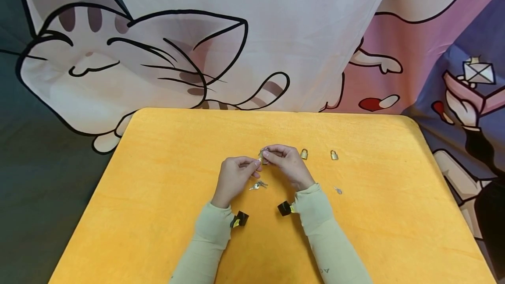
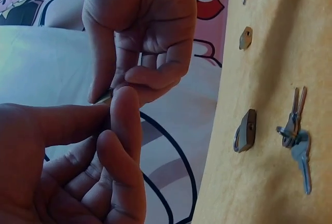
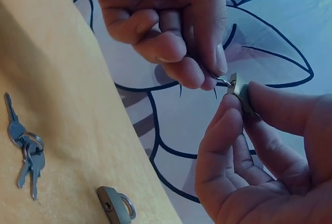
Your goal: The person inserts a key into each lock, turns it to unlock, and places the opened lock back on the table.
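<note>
Over the middle of the table, the right hand [image 1: 289, 166] pinches a small brass padlock [image 3: 239, 90] between thumb and fingers. The left hand [image 1: 233, 178] pinches a small key [image 3: 223, 80], most of it hidden by the thumb and fingertips. In the right wrist view the key's visible end meets the keyhole face of the padlock. Below the two hands, another padlock [image 2: 248, 130] lies on the table, its shackle closed. Close by it is a bunch of keys [image 1: 258, 185] on a ring, nearest the left hand.
Two more brass padlocks, a nearer one [image 1: 304, 154] and a farther one [image 1: 334, 155], stand to the right on the yellow table [image 1: 158, 214]. A single key [image 1: 338, 190] lies in front of them. Behind the table hangs a cartoon-printed cloth [image 1: 307, 34].
</note>
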A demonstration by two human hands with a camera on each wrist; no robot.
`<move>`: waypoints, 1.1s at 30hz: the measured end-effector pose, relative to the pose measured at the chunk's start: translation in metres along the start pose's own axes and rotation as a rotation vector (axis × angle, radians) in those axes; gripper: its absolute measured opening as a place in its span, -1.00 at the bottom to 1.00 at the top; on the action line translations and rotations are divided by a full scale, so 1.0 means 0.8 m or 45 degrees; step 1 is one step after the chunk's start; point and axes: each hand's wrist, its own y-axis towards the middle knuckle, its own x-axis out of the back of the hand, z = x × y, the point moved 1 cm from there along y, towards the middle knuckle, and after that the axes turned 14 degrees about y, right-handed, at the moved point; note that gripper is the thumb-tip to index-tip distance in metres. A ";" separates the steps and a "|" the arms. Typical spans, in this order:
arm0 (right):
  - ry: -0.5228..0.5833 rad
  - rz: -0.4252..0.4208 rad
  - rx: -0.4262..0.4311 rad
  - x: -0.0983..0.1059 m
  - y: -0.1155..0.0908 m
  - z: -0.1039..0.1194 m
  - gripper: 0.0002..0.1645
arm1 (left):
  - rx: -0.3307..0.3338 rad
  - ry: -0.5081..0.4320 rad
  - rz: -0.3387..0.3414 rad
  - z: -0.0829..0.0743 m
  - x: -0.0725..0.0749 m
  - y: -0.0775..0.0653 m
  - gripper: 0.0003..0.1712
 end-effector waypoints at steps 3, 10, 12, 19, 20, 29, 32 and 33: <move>0.039 0.003 -0.011 0.001 0.000 0.001 -0.64 | 0.005 -0.050 -0.006 -0.008 0.000 -0.001 -0.76; 0.052 -0.006 -0.030 -0.001 0.000 -0.001 -0.70 | 0.019 -0.140 -0.006 -0.046 0.008 -0.015 -0.82; 0.038 -0.007 -0.034 -0.001 0.001 -0.001 -0.71 | 0.016 -0.143 -0.021 -0.045 0.006 -0.015 -0.82; 0.009 -0.001 -0.019 -0.002 0.002 -0.002 -0.70 | 0.012 -0.176 -0.050 -0.048 0.004 -0.016 -0.82; 0.010 -0.001 -0.018 -0.002 0.002 -0.002 -0.70 | 0.010 -0.182 -0.047 -0.047 0.003 -0.016 -0.82; -0.032 -0.028 -0.028 -0.005 0.003 -0.002 -0.72 | 0.017 -0.205 -0.039 -0.010 -0.012 -0.002 -0.77; -0.063 -0.028 -0.027 -0.005 0.004 -0.003 -0.71 | 0.001 -0.218 -0.055 -0.005 -0.014 -0.001 -0.75; -0.067 -0.029 -0.027 -0.004 0.004 -0.003 -0.71 | -0.005 -0.220 -0.061 -0.004 -0.014 -0.001 -0.76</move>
